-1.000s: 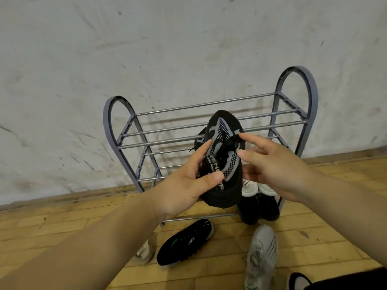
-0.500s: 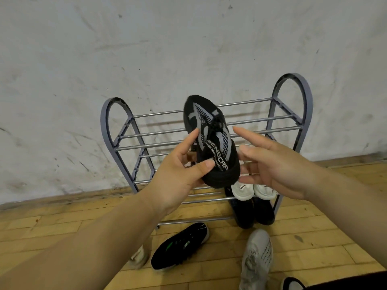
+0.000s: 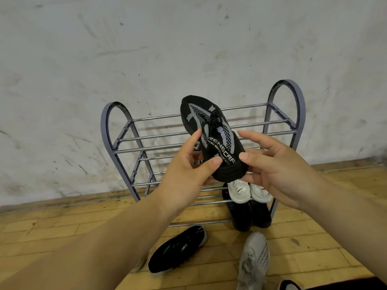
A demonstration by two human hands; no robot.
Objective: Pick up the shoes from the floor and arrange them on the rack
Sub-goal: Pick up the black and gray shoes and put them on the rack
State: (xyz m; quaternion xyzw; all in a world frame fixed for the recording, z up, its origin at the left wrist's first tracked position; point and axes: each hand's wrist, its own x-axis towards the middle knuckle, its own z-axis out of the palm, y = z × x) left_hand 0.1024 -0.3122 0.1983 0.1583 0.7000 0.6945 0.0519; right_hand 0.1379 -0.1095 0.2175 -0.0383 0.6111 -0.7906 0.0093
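Black and grey, the knit shoe (image 3: pixel 211 132) is pinched at its heel end by my left hand (image 3: pixel 186 176), thumb pressed on top and index finger laid up along its side. My right hand (image 3: pixel 280 170) is spread, fingers nearly straight, with the thumb tip just touching the heel's other side and the lower fingers under it. A white band across the shoe carries block letters that look like "ENSCAF", the start unclear; the smaller line beneath I cannot read. The shoe hangs in the air before the upper bars of the grey shoe rack (image 3: pixel 104 130), toe tilted up toward the wall (image 3: pixel 146 49). On a lower tier at the right sit two white sneakers (image 3: pixel 238 190) with tags too small to read, and a dark pair (image 3: pixel 240 214) sits beneath them. On the wooden floor (image 3: pixel 62 225) lie a black-and-green sneaker (image 3: pixel 178 250) and a pale grey sneaker (image 3: pixel 253 262) whose black lettering I cannot make out.
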